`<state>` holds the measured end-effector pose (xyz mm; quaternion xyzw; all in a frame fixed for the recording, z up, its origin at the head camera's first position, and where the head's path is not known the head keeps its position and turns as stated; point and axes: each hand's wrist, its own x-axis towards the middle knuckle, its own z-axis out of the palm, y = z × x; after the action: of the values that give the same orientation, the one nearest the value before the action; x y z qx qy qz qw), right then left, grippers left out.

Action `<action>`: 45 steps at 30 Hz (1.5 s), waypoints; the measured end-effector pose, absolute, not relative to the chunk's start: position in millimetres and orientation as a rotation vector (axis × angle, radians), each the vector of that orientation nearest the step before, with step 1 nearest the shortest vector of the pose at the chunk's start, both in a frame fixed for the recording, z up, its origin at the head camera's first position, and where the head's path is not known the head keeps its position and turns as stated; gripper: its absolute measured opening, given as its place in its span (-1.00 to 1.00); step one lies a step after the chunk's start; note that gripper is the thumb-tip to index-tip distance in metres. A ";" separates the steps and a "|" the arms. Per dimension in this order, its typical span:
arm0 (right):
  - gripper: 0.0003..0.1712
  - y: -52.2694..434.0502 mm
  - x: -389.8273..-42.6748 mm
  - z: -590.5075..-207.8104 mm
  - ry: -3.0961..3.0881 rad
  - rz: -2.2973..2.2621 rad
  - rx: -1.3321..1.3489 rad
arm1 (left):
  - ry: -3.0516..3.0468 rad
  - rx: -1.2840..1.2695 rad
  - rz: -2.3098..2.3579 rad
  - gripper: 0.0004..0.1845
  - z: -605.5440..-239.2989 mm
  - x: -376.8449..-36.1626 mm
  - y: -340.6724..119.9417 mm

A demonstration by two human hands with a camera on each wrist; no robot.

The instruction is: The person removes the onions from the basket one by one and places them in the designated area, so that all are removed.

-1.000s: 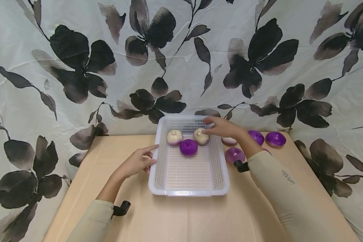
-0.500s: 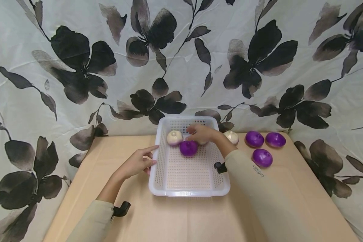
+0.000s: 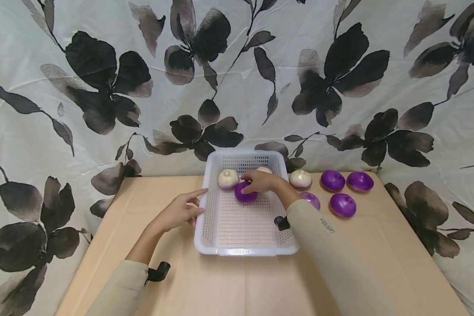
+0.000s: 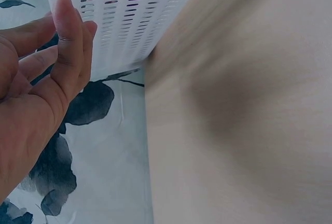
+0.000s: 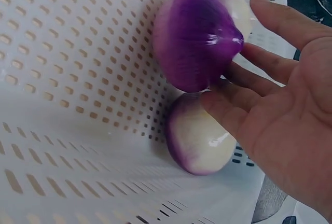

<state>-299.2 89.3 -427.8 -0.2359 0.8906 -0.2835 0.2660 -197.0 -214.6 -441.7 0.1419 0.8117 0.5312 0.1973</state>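
purple onion (image 5: 194, 37) touched by flat right hand (image 5: 282, 110); head view hides contact.

The near half of the white perforated basket (image 3: 245, 228) is bare floor, open from above. Its far end is crowded by a purple onion (image 3: 245, 193) and two pale onions (image 3: 228, 178), with the right hand (image 3: 260, 181) over them. The left hand (image 3: 177, 213) blocks the basket's left wall. Right of the basket, four more onions (image 3: 342, 205) stand close together; the table (image 3: 229, 285) in front is open.

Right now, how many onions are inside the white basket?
3: a pale onion at the back left, a purple onion under the right hand, and a pale one behind that hand, partly hidden. More could be hidden.
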 end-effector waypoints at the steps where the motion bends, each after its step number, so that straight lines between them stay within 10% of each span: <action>1: -0.25 89.1 -298.9 -428.9 2.404 -0.763 -0.637 | 2.273 0.397 1.486 -0.28 -441.7 -197.2 -214.5; 45: -0.17 89.6 -285.3 -418.6 2.353 -0.765 -0.661 | 2.269 0.400 1.473 -0.27 -441.7 -197.1 -216.3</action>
<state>-285.3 89.6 -418.6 -0.2473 0.8803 -0.2861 0.2865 -197.1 -216.3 -441.7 0.1434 0.8127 0.5275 0.2020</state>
